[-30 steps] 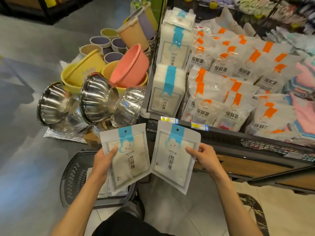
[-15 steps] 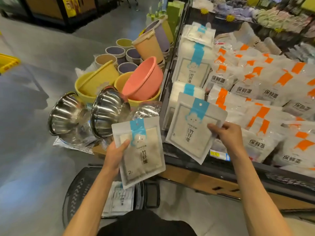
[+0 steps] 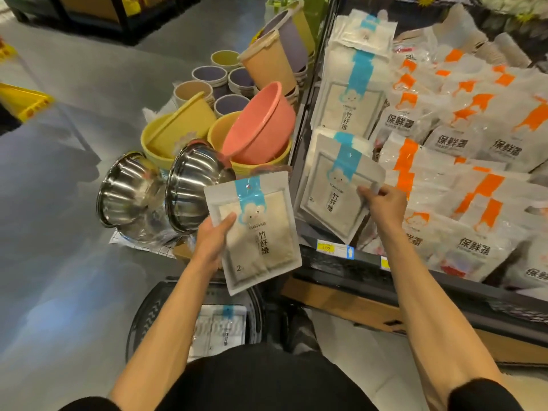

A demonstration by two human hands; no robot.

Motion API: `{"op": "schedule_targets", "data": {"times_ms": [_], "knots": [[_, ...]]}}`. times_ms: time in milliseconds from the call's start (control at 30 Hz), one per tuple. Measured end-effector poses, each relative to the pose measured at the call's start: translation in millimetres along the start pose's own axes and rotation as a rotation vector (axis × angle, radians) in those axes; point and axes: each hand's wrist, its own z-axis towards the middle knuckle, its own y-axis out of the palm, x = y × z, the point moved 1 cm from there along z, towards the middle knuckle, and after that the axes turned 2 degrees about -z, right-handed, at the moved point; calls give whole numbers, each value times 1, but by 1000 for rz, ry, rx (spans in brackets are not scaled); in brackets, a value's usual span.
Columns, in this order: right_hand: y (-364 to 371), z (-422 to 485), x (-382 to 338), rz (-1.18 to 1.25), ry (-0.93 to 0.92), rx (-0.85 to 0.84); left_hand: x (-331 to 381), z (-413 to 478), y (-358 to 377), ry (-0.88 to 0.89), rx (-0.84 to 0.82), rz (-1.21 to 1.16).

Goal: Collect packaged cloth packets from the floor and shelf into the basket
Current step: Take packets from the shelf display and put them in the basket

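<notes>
L hand [image 3: 213, 241] grips one cloth packet [image 3: 258, 229] by its edge, thumb on front, abt centre. R hand [image 3: 382, 203] pinches a 2nd packet [image 3: 335, 191] at 2 o'clock, over the shelf [image 3: 364, 264]. Best: lift it clear w/o dragging neighbours, then lay both flat in the basket [image 3: 142, 315] at 6 o'clock.

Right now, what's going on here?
A person holds two blue-banded cloth packets. The left hand grips the near packet above the basket on the floor, where another packet lies inside. The right hand pinches the shelf-side packet over the shelf, by the stack of matching packets.
</notes>
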Motion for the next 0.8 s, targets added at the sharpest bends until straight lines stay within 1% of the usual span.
{"op": "schedule_targets", "data": {"times_ms": [167,300,433,633,800], "knots": [[24,8,29,-66,80,-31,6,13,10,-15,31,-57],[36,7,41,-120,55,-50,9,18,15,-21,21,-78],[49,7,56,-132,109,5,8,20,13,-71,51,-123],[62,7,64,-57,207,95,8,26,8,-72,61,-90],[70,8,74,14,223,128,6,31,8,-76,59,-92]]}}
